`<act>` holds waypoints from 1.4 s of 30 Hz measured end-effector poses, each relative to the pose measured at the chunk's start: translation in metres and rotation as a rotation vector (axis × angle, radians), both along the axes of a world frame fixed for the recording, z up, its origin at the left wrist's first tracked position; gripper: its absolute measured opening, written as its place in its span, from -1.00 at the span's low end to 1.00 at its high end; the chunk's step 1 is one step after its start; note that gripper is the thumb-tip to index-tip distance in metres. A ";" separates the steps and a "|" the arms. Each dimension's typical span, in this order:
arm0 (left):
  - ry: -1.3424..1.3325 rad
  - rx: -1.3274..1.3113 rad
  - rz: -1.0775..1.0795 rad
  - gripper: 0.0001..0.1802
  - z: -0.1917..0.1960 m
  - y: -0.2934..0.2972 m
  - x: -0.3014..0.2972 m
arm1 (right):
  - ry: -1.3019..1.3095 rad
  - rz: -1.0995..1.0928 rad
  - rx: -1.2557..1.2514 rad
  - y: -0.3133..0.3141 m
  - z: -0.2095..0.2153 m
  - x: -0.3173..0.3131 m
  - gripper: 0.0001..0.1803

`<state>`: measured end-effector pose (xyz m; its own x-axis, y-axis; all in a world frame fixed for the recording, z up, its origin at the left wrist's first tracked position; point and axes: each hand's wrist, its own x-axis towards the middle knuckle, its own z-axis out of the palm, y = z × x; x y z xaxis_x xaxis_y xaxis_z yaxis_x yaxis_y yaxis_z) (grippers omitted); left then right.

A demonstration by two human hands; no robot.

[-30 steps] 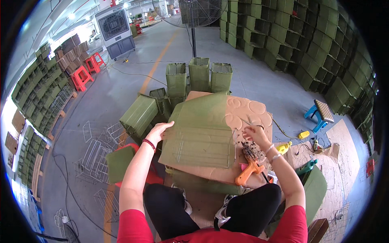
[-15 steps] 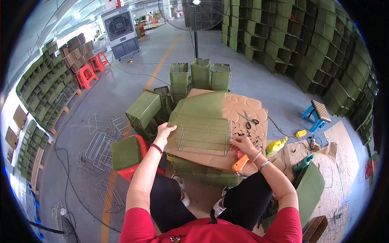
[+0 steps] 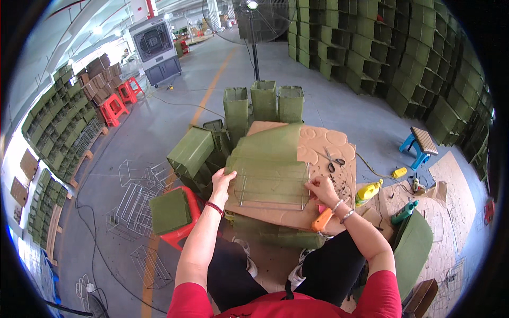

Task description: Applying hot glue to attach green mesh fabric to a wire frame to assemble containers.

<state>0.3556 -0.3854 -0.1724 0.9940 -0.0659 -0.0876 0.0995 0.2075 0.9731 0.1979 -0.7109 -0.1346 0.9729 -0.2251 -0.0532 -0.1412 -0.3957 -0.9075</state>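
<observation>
A sheet of translucent olive-green mesh fabric [image 3: 268, 144] lies over a box-shaped wire frame [image 3: 273, 208] on a cardboard-topped work surface [image 3: 317, 139]. At the left end, my left hand [image 3: 222, 184] grips the sheet's edge between thumb and fingers. My right hand [image 3: 321, 190] pinches the frame's right end; its fingertips partly hide the wire there. Beside my right wrist lies an orange-handled tool [image 3: 322, 219] that looks like a glue gun. Dark-handled scissors [image 3: 332, 161] rest farther back, near scattered dark scraps.
Green covered boxes [image 3: 263, 100] stand behind the work surface; others lie at left. A red stool [image 3: 195, 208] holds folded green pieces [image 3: 169, 212]. Bare wire frames [image 3: 135, 204] are on the floor. A yellow bottle [image 3: 368, 192] and a green bottle [image 3: 404, 211] stand at right.
The whole view has shifted slightly, so things appear a little lower and to the right. Both hands keep the same grip on the sheet and frame.
</observation>
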 end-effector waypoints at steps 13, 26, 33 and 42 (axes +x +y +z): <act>0.022 -0.089 0.008 -0.66 0.006 0.003 0.011 | 0.052 -0.068 0.243 -0.015 -0.002 0.050 -0.73; -0.068 -0.045 0.049 -0.56 -0.006 -0.003 0.011 | -0.033 -0.118 0.326 -0.004 0.012 0.080 -0.72; -0.116 0.112 0.152 -0.43 0.012 -0.027 0.025 | -0.134 -0.160 0.305 -0.019 -0.001 0.092 -0.52; -0.114 0.123 0.135 -0.39 0.015 -0.020 0.037 | -0.145 -0.144 0.593 -0.019 0.007 0.075 -0.60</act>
